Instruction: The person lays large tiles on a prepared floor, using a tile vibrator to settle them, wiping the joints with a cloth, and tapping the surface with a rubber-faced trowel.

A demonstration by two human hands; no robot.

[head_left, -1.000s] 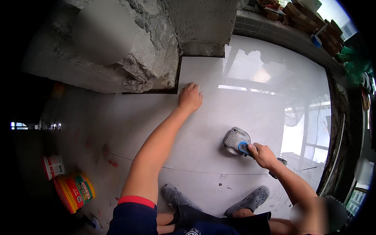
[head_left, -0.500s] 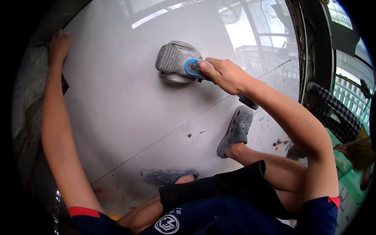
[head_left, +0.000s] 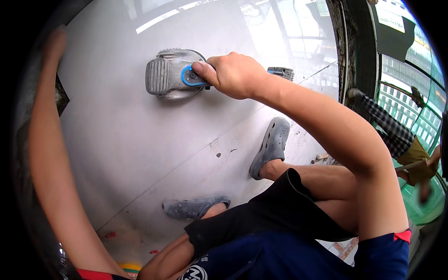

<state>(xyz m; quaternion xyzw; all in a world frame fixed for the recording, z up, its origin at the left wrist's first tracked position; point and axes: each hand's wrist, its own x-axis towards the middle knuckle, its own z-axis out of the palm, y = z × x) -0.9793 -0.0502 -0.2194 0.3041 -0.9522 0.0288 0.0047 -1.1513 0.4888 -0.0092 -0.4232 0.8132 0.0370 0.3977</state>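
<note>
My right hand (head_left: 238, 74) is closed around the handle of a grey, dusty tile vibrator (head_left: 170, 74) with a blue ring by my thumb. The tool's wide round base rests on a large glossy pale tile (head_left: 130, 135); its rear end (head_left: 281, 73) sticks out behind my wrist. At the far left, my left hand (head_left: 56, 44) lies at the tile's edge, its fingers dark and blurred.
A thin seam (head_left: 161, 181) runs diagonally past my grey clogs (head_left: 271, 144). Rough, broken ground borders the left edge. Beyond a dark post (head_left: 361, 56) at right, another person in a checked sleeve (head_left: 387, 126) holds a stick near green plastic.
The tile vibrator has slid left across the tile with my right hand on it. My left hand stays by the tile's far left edge. The view has shifted slightly.
</note>
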